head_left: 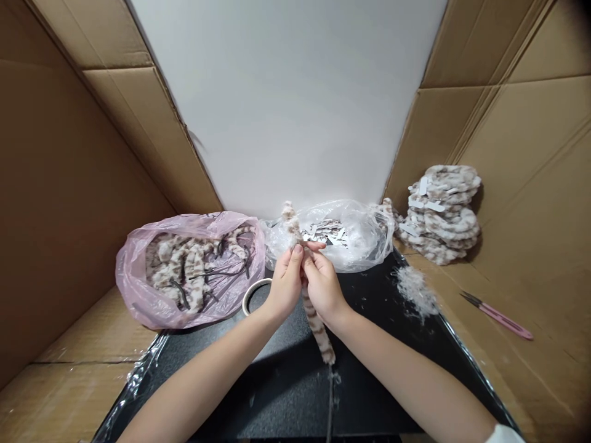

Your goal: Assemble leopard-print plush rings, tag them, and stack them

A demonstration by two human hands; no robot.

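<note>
Both hands meet over the middle of the black table, pinching one furry strip (317, 326) with white and brown stripes. My left hand (287, 280) has its thumb pressed on the strip. Close against it, my right hand (323, 283) grips the same strip with thumb and fingers together. A short length of the strip rises above the hands, and the longer part hangs down toward me. From its lower end a thin dark cord (330, 406) runs to the near table edge. The exact spot between the fingertips is hidden.
A pink plastic bag (133, 295) with furry strips and dark cords lies left. Behind my hands is a clear bag (364, 246) of white tags. A tape roll (247, 301) is beside my left wrist. At right are stacked furry pieces (452, 215), fluff (415, 292) and pink-handled snips (501, 317).
</note>
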